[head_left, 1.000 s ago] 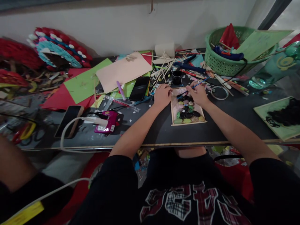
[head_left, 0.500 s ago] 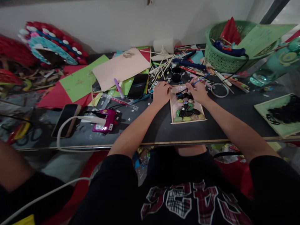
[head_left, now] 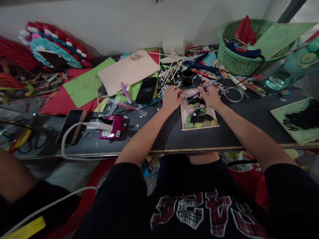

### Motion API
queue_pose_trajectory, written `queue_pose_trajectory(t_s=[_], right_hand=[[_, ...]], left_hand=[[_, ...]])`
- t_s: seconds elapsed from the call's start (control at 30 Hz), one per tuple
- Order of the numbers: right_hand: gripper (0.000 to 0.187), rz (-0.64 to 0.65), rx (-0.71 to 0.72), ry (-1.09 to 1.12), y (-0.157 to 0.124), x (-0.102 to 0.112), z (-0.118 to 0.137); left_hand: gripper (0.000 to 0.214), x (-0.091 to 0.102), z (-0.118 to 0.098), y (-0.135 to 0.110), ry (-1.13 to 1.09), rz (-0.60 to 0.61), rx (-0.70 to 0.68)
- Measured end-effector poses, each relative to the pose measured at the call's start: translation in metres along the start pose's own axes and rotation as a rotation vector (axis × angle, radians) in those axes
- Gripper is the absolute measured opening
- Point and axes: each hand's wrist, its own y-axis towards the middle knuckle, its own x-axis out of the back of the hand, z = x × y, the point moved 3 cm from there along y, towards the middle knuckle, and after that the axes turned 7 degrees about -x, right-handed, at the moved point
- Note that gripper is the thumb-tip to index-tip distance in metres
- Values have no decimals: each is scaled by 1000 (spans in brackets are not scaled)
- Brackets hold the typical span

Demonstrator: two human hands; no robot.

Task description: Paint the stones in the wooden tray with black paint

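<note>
Both forearms stretch forward — left hand [head_left: 171, 98] curled knuckles-up, right hand [head_left: 211, 96] with fingers pinched

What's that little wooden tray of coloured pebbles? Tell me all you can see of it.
The wooden tray is a shallow, pale rectangular frame lying flat on the dark table, near its front edge. Inside lie oval pebbles, some black, others green, pink and yellowish. The left hand rests against its upper left corner; the right hand, over its far end, holds a thin blue brush pointing at the pebbles.
</note>
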Motion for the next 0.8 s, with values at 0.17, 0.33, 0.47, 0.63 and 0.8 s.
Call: queue_pose_trajectory(t_s=[0.17,0.33,0.47,0.63,0.8], right_hand=[[56,9,-19,21,1,0,-5],[59,-8,-15,4,1,0,-9],[66,-10,19,-61,2,-1,-9],[68,-21,34,-118,3,-1,-10],[68,-32,22,-120,2,-1,-12]], left_hand=[[23,-1,1,0,-2,-18,-8],[24,-1,1,0,10,4,-7],[24,0,1,0,9,11,-3],[23,0,0,0,6,16,1],[23,0,0,0,1,12,7]])
